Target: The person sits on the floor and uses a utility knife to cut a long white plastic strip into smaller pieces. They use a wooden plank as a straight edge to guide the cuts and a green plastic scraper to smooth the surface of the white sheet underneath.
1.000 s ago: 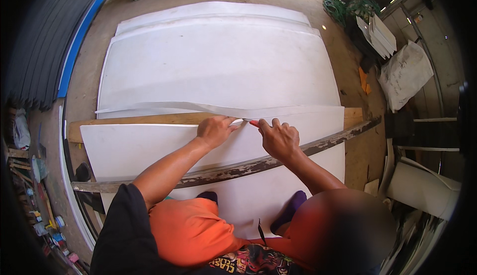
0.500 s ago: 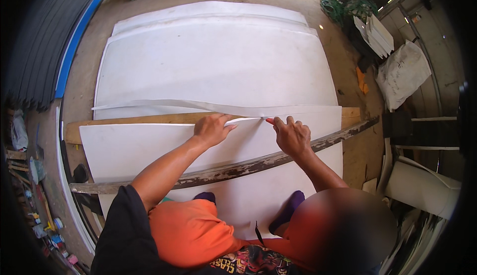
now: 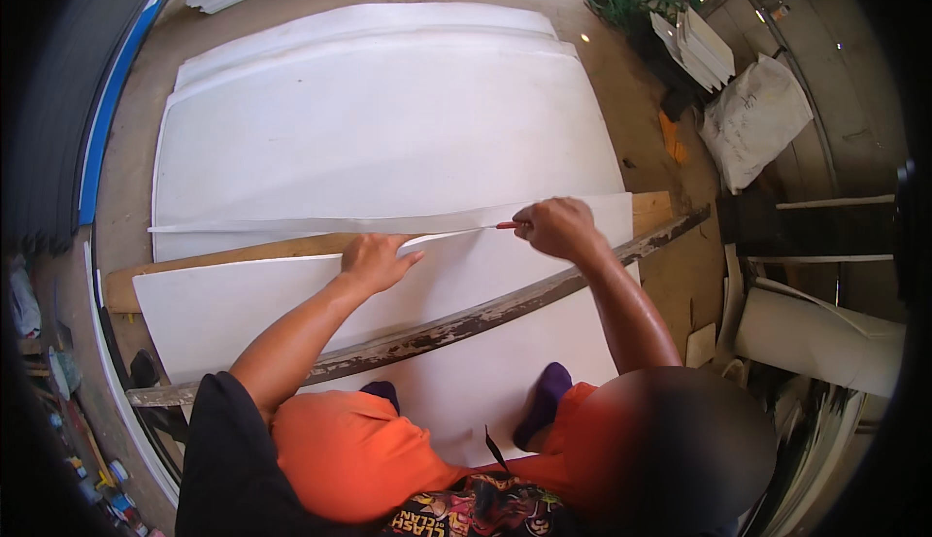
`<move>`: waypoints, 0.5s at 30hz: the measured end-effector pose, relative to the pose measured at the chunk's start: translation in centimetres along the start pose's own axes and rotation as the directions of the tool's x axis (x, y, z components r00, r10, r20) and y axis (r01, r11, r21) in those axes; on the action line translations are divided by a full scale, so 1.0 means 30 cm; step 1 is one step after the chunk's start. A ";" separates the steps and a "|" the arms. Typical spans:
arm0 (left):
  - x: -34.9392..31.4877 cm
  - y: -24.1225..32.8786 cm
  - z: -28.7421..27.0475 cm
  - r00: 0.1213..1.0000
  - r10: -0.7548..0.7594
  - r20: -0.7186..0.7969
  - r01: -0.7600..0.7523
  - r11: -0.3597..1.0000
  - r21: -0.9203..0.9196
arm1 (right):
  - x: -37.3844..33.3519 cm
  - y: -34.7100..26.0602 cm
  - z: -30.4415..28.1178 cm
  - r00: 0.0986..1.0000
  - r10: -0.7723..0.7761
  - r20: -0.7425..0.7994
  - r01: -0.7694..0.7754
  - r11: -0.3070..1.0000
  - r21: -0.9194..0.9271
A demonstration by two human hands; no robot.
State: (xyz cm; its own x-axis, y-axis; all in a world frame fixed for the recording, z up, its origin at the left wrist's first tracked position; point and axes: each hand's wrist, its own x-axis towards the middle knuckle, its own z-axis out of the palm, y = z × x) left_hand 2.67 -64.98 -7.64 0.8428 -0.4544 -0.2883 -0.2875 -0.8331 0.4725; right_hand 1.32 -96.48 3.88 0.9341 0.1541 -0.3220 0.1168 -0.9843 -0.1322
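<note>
Apparently mid-cut: right hand (image 3: 558,228) closed around red cutter (image 3: 507,225), beyond dark bar (image 3: 447,325), tip at white sheet (image 3: 243,312). Left hand (image 3: 372,263) also beyond bar, at sheet edge; can't tell if pinching. Bar lies across sheet. Next move seems to call for 2 steady hands, cutter kept straight.

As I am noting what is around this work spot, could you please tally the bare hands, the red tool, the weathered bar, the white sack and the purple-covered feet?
Left hand and right hand: 2
Red tool: 1
Weathered bar: 1
White sack: 1
Purple-covered feet: 2
Total: 7
</note>
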 end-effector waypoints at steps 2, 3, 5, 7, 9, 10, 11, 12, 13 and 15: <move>0.000 0.005 -0.017 0.998 -0.026 0.056 0.024 0.999 0.032 | 0.017 0.046 -0.092 0.997 0.015 0.072 -0.015 1.000 -0.007; 0.005 -0.004 -0.008 0.998 -0.014 0.062 0.011 0.999 0.035 | 0.013 0.072 -0.125 0.998 0.005 0.059 -0.004 1.000 -0.014; -0.005 -0.025 -0.003 0.999 0.013 0.044 -0.014 1.000 0.020 | 0.038 0.143 -0.096 0.999 0.041 -0.024 -0.037 0.989 0.143; -0.024 -0.027 -0.011 0.998 0.065 -0.005 -0.065 0.998 -0.020 | 0.058 0.205 -0.012 0.984 0.101 -0.145 -0.054 0.954 0.295; -0.051 -0.023 -0.020 0.993 0.111 -0.041 -0.112 0.994 -0.013 | 0.086 0.248 0.103 0.981 0.059 -0.182 0.014 0.926 0.377; -0.054 -0.009 -0.035 0.989 0.136 -0.058 -0.136 0.991 -0.003 | 0.106 0.266 0.166 0.965 -0.025 -0.263 0.122 0.924 0.361; -0.053 0.021 -0.057 0.994 0.108 -0.004 -0.108 0.994 0.004 | 0.121 0.279 0.214 0.935 -0.106 -0.339 0.226 0.913 0.340; -0.060 0.049 -0.088 0.996 0.070 0.052 -0.071 0.997 0.016 | 0.136 0.276 0.240 0.959 -0.107 -0.264 0.196 0.921 0.338; -0.074 0.063 -0.117 0.995 0.022 0.102 -0.026 0.999 0.030 | 0.159 0.256 0.255 0.975 -0.116 -0.188 0.174 0.927 0.333; -0.093 0.082 -0.136 0.991 -0.034 0.131 0.028 0.998 0.051 | 0.196 0.231 0.261 0.993 -0.107 -0.048 0.117 0.929 0.351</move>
State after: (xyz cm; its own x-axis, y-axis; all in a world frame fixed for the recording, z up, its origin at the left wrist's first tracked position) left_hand 1.48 -64.48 -2.29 0.7852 -0.4630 -0.4113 -0.2866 -0.8604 0.4215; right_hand 4.98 -101.71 -6.29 0.9315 0.2537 -0.2605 0.0991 -0.8664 -0.4895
